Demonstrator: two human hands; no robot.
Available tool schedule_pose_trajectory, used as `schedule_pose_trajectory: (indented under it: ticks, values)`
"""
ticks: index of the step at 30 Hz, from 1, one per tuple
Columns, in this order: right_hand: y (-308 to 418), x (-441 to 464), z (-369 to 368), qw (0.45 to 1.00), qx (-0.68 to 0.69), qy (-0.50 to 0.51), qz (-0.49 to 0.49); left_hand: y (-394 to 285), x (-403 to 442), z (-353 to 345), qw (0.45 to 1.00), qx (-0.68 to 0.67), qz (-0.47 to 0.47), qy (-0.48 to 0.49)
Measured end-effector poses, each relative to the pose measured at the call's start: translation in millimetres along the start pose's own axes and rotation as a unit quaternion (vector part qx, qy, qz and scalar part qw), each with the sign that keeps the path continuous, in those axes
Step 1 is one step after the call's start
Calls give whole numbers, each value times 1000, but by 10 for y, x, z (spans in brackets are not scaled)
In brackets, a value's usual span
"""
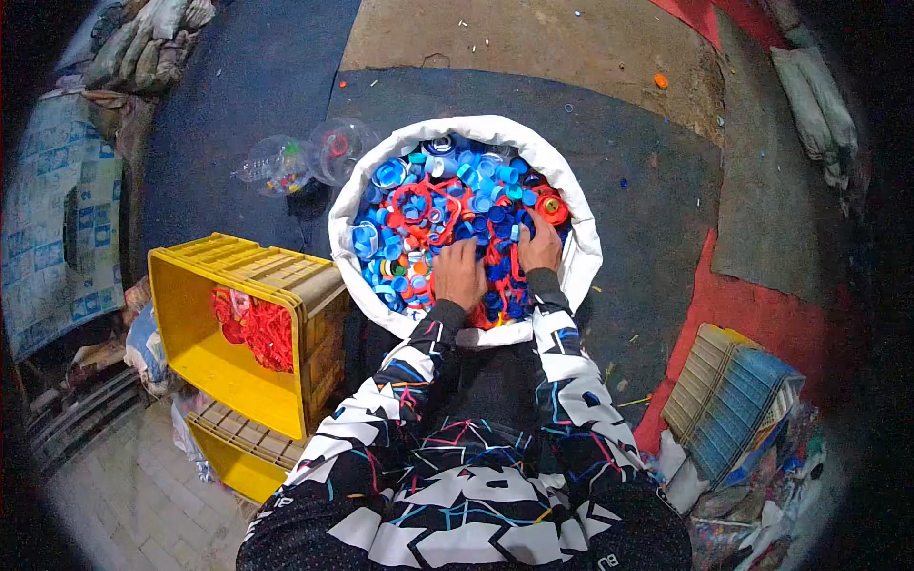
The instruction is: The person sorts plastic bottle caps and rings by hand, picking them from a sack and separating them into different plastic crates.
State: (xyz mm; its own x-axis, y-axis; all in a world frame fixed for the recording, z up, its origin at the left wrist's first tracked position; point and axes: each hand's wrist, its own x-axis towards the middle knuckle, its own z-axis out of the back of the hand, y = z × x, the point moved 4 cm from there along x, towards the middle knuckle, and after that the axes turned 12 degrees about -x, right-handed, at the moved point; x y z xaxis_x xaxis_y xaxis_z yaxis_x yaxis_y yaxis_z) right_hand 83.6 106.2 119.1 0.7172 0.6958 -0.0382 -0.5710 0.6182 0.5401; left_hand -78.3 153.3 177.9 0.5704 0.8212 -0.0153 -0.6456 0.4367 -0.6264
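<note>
A round container with a white cloth rim point(583, 209) is heaped with plastic bottle caps point(486, 186) in blues, red, white and orange. My left hand point(460, 274) lies on the caps near the container's front, fingers stretched forward, their tips against the pile. To its right, my right hand point(540, 247) reaches into the dark blue caps, thumb and fingers apart. A small light blue cap point(515, 232) sits by its thumb. Just beyond the right fingers is a red round piece point(549, 206) with a yellowish centre. Red plastic strips point(440, 211) tangle among the caps.
At left, a tipped yellow crate point(228, 364) holds red plastic pieces point(259, 328), above another yellow crate point(243, 462). Clear plastic bottles point(274, 167) lie beyond the container's left rim. A blue-grey crate point(728, 400) stands at right. Scattered caps include an orange one point(661, 82).
</note>
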Motion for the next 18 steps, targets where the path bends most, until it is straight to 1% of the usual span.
schedule_pose_trajectory:
  ticks: [2,3,6,7,10,11,14,15,16,17,18]
  values:
    - [87,54,0,997,-51,38,-47,-80,106,-1,999,-18,-26,-5]
    - [79,69,-48,997,-49,41,-53,-109,171,4,999,-38,-29,-16]
    - [29,32,-100,994,-18,65,-84,-175,390,-66,997,-53,-33,-50]
    - [-4,0,-131,997,11,57,-54,-166,460,-111,995,-36,-48,-74]
    - [37,-148,1,994,43,76,-72,-181,627,-217,998,-13,-51,-25]
    - [27,-212,46,992,50,47,-102,-161,661,-277,999,-2,-50,-9]
    - [-213,-373,51,974,126,60,-177,-40,690,-396,999,12,-36,39]
    - [-315,-400,5,953,202,70,-215,-3,701,-408,998,-19,-52,21]
    - [-424,-435,-30,910,316,61,-260,39,687,-422,998,-43,-53,6]
    - [-448,-455,-13,852,425,51,-300,29,685,-369,996,-65,-54,-9]
    - [-447,-472,-14,779,529,41,-335,16,677,-311,995,-86,-54,-25]
